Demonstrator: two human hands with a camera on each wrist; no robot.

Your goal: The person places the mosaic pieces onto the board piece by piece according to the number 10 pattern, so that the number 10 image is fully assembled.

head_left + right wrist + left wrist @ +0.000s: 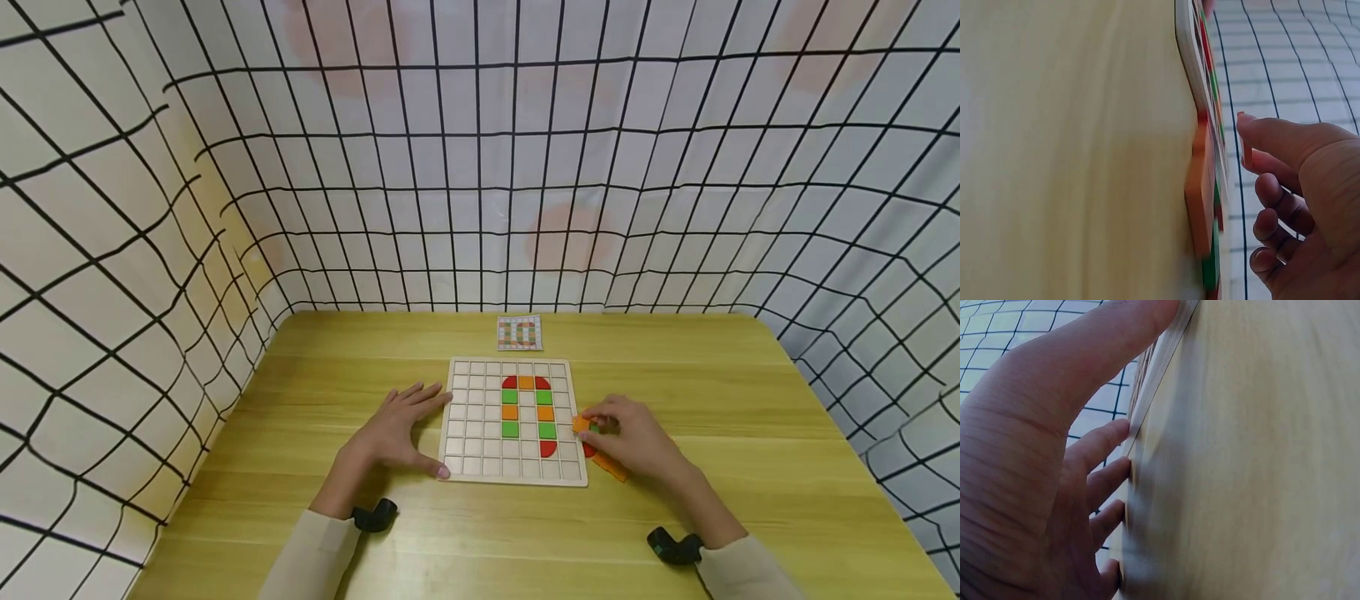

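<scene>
The right hand (633,440) pinches an orange tile (581,424) between thumb and finger, just above the right edge of the board (472,421), so the board lies to that hand's left. The tile appears edge-on from the right wrist, and its full outline is hard to make out. The arch (545,413) of red, green and orange tiles has its long axis running near to far; its left leg ends one tile short, and its right leg stands between the held tile and that left leg. Loose tiles (611,467) lie under the right hand. The left hand (401,429), spread and grasping nothing, touches the board's left edge. A printed card (519,333) lies beyond, on the desk (517,542).
</scene>
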